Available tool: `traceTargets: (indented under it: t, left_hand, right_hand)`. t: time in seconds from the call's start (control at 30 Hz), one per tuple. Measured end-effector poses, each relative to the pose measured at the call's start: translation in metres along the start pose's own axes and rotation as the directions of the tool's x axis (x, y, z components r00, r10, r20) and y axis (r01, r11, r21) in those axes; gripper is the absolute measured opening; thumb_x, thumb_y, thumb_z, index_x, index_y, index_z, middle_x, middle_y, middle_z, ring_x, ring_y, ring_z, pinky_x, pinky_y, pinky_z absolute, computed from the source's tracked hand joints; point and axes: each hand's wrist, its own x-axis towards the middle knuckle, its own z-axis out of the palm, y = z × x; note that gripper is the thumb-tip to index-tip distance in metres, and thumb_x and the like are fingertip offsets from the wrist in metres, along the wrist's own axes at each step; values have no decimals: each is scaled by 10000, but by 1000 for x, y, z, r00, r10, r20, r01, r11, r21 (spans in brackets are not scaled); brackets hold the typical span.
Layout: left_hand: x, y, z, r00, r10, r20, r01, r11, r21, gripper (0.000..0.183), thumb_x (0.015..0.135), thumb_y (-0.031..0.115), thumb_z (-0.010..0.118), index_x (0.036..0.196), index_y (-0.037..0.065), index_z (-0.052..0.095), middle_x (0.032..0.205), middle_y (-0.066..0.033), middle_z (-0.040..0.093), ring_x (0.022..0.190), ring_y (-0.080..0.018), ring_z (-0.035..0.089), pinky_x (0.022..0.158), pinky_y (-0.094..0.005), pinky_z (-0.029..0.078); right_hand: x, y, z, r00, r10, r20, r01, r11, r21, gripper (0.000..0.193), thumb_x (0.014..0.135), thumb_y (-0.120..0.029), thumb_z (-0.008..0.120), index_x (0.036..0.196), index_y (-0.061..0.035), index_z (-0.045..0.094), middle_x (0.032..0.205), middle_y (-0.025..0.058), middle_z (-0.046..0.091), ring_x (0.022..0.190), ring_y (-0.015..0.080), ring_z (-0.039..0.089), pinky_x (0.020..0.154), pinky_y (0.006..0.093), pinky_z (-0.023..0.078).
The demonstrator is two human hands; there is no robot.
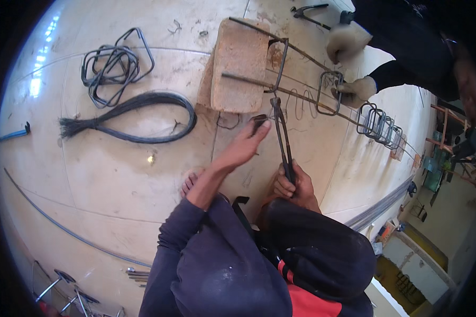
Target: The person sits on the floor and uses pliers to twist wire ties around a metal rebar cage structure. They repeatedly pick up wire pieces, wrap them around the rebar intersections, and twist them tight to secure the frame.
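Observation:
My right hand [296,186] is closed round the handles of long dark pincers [281,132]. Their jaws point away from me, at the corner where a square steel stirrup [283,63] meets the nearer rebar [243,79]. My left hand [247,141] is just left of the pincers, its fingers curled on a small dark thing, perhaps tie wire, which I cannot make out. The bars' left ends rest on a reddish brick block [239,63]. Farther right, a co-worker's gloved hand [358,89] is at another stirrup [322,100]; the other glove [349,41] is above it.
A looped bundle of tie wire [143,140] and a pile of stirrups [113,66] lie on the tiled floor at left. Several stirrups [381,127] hang along the bars at right. Another pair of pincers [312,16] lies at the far side. A long rod [63,216] curves at lower left.

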Motion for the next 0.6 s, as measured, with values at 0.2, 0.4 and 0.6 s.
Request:
traceTargets:
  t: [0.2, 0.4, 0.6]
  left_hand:
    - [20, -3, 36, 997, -64, -49, 7, 673, -740, 435, 1015, 301, 432, 1303, -23, 394, 1279, -120, 518, 1172, -224, 523, 1063, -358, 397]
    - [15, 5, 34, 987, 34, -156, -96, 907, -410, 492, 957, 273, 565, 1298, -35, 389, 1253, -174, 505, 1163, -250, 517, 1053, -369, 389]
    - [-18, -16, 27, 954, 235, -186, -282, 913, -295, 733, 911, 293, 633, 1432, 2, 206, 1388, -235, 388, 1319, -310, 380, 1092, -423, 326]
  right_hand:
    - [4, -12, 26, 713, -659, -239, 77, 412, -908, 402, 842, -149, 681, 1177, -19, 501, 721, 81, 568, 594, 130, 567, 555, 272, 475]
    - [2, -14, 3, 709, -682, 180, 22, -234, -972, 430, 920, -190, 602, 1299, -24, 484, 799, 78, 598, 643, 211, 586, 566, 291, 494]
    - [23, 19, -27, 908, 92, 408, -289, 843, 454, 432, 1004, -468, 359, 1039, -58, 491, 501, -37, 340, 370, 59, 350, 388, 236, 372]
